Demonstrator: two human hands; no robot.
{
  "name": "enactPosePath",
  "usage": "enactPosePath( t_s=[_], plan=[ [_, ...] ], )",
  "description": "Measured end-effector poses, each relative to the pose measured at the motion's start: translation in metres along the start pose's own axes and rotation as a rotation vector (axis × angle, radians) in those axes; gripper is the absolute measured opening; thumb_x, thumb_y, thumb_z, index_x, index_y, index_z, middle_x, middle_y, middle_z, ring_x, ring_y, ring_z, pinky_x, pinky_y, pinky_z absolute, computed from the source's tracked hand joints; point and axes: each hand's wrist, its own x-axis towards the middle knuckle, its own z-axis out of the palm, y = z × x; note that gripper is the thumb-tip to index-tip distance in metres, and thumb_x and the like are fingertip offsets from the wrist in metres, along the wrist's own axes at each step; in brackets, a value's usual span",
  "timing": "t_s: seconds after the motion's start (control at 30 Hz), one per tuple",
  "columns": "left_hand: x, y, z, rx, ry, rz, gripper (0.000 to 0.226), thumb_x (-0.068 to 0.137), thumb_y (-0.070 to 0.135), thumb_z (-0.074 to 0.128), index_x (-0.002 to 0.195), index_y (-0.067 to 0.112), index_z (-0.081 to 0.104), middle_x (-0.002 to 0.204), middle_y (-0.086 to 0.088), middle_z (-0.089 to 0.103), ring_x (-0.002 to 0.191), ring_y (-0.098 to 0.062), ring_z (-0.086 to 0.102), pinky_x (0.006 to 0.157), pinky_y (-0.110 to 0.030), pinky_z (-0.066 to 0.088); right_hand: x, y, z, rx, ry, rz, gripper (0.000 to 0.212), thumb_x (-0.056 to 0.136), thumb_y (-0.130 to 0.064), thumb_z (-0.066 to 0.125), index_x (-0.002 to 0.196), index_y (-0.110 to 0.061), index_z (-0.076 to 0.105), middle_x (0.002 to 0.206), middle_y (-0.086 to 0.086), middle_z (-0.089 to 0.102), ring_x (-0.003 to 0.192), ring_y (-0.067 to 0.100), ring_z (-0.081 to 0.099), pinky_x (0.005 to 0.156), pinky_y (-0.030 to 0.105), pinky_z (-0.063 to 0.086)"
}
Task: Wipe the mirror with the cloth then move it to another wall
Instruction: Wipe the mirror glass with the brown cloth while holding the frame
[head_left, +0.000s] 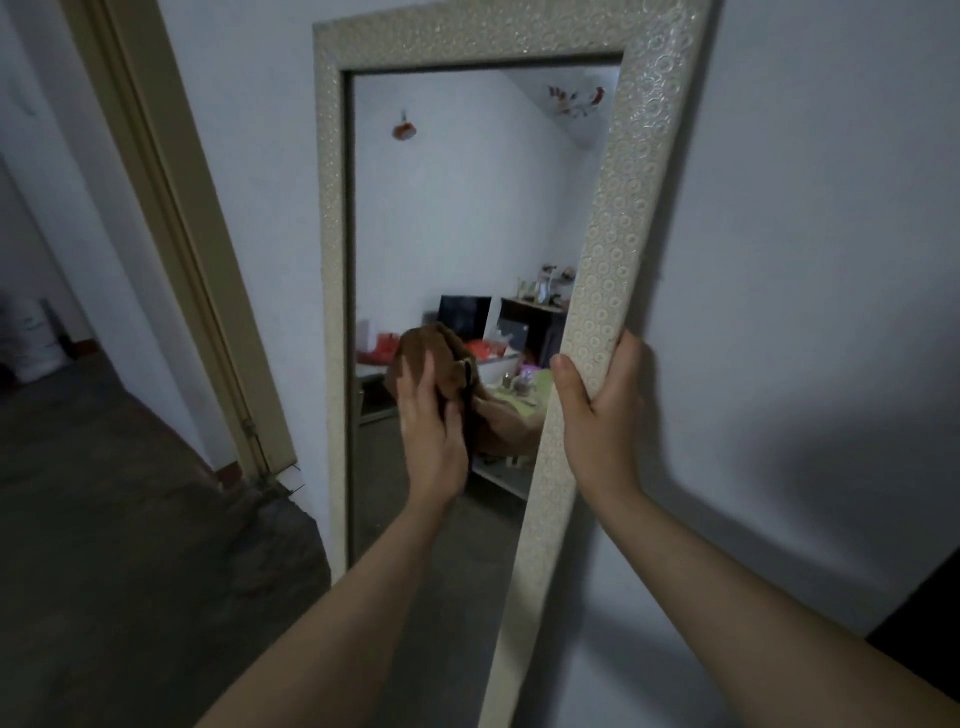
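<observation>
A tall mirror (618, 218) with a cream, ring-patterned frame leans against a white wall and fills the middle of the view. My left hand (434, 431) presses a brown cloth (436, 345) flat on the glass, about halfway down. My right hand (597, 410) grips the right side of the frame at the same height, thumb on the front face and fingers wrapped behind. The glass reflects a cluttered room, the cloth and my hand.
A beige door frame (176, 223) runs down the left, with a dark doorway beyond it. The grey concrete floor (119, 545) spreads at lower left. The white wall (810, 260) continues to the right of the mirror.
</observation>
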Motion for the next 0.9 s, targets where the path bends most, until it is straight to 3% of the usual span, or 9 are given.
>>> enactPosePath(
  t_s=[0.13, 0.3, 0.4, 0.47, 0.6, 0.73, 0.8, 0.83, 0.9],
  plan=[
    [-0.045, 0.035, 0.023, 0.017, -0.117, 0.14, 0.055, 0.097, 0.042, 0.029, 0.15, 0.037, 0.018, 0.162, 0.0, 0.008, 0.15, -0.023, 0.003, 0.119, -0.053, 0.016, -0.006, 0.006, -0.005, 0.003, -0.02, 0.063, 0.013, 0.092, -0.023, 0.057, 0.098, -0.025, 0.045, 0.086, -0.021, 0.058, 0.075, -0.014, 0.056, 0.066, 0.009, 0.041],
    [-0.053, 0.057, 0.038, -0.042, -0.103, 0.208, 0.049, 0.098, 0.025, 0.032, 0.148, 0.025, 0.031, 0.161, -0.007, 0.015, 0.15, -0.017, 0.007, 0.121, -0.03, 0.009, -0.009, 0.017, -0.012, 0.07, -0.076, 0.24, 0.003, 0.088, -0.03, 0.062, 0.087, -0.029, 0.06, 0.088, -0.007, 0.068, 0.085, 0.008, 0.065, 0.076, 0.024, 0.05],
    [-0.042, 0.052, 0.039, -0.019, -0.07, 0.206, 0.055, 0.095, 0.013, 0.034, 0.148, 0.027, 0.03, 0.161, -0.007, 0.012, 0.15, -0.018, 0.006, 0.12, -0.035, 0.015, -0.007, 0.016, -0.014, 0.049, -0.074, 0.247, 0.016, 0.089, -0.029, 0.062, 0.075, -0.025, 0.057, 0.076, -0.006, 0.064, 0.069, 0.005, 0.06, 0.064, 0.019, 0.046],
    [-0.029, 0.046, 0.037, 0.011, -0.013, 0.176, 0.059, 0.095, 0.005, 0.033, 0.149, 0.029, 0.028, 0.161, -0.005, 0.011, 0.15, -0.015, 0.005, 0.121, -0.038, 0.015, -0.006, 0.017, -0.015, 0.035, -0.081, 0.249, 0.02, 0.089, -0.031, 0.062, 0.073, -0.02, 0.056, 0.074, 0.0, 0.063, 0.069, 0.011, 0.059, 0.062, 0.02, 0.046],
    [0.004, 0.013, 0.016, -0.058, 0.121, -0.114, 0.061, 0.099, 0.011, 0.033, 0.144, 0.05, 0.024, 0.161, 0.003, 0.016, 0.148, -0.02, 0.018, 0.118, -0.053, 0.022, -0.008, 0.018, -0.016, 0.061, -0.09, 0.247, 0.036, 0.087, -0.035, 0.062, 0.081, 0.0, 0.056, 0.081, 0.016, 0.065, 0.078, 0.027, 0.062, 0.068, 0.035, 0.048],
    [-0.005, -0.002, 0.005, -0.019, 0.118, -0.301, 0.059, 0.097, 0.012, 0.036, 0.145, 0.045, 0.027, 0.156, 0.002, 0.028, 0.141, -0.022, 0.032, 0.115, -0.054, 0.028, -0.01, 0.014, -0.017, 0.108, -0.105, 0.295, 0.027, 0.088, -0.034, 0.062, 0.07, -0.016, 0.052, 0.071, 0.0, 0.059, 0.069, 0.013, 0.056, 0.062, 0.027, 0.044],
    [-0.026, 0.01, 0.012, -0.033, 0.068, -0.287, 0.061, 0.097, 0.01, 0.037, 0.143, 0.049, 0.027, 0.156, 0.006, 0.028, 0.141, -0.019, 0.032, 0.114, -0.054, 0.03, -0.012, 0.016, -0.016, 0.127, -0.116, 0.313, 0.018, 0.088, -0.035, 0.062, 0.075, -0.023, 0.057, 0.075, -0.006, 0.062, 0.072, 0.008, 0.059, 0.065, 0.025, 0.046],
    [-0.037, 0.017, 0.017, -0.04, 0.036, -0.231, 0.061, 0.097, 0.009, 0.038, 0.145, 0.047, 0.027, 0.157, 0.008, 0.025, 0.142, -0.015, 0.03, 0.115, -0.05, 0.03, -0.015, 0.02, -0.015, 0.142, -0.117, 0.33, 0.013, 0.087, -0.036, 0.063, 0.081, -0.024, 0.06, 0.079, -0.006, 0.064, 0.076, 0.008, 0.061, 0.068, 0.025, 0.047],
    [-0.06, 0.034, 0.026, -0.012, -0.019, -0.082, 0.061, 0.098, 0.007, 0.038, 0.148, 0.04, 0.025, 0.159, 0.011, 0.016, 0.144, -0.001, 0.019, 0.118, -0.028, 0.024, -0.024, 0.029, -0.012, 0.194, -0.113, 0.378, 0.019, 0.084, -0.038, 0.066, 0.094, -0.021, 0.066, 0.086, -0.005, 0.069, 0.082, 0.007, 0.065, 0.072, 0.025, 0.048]
  ],
)
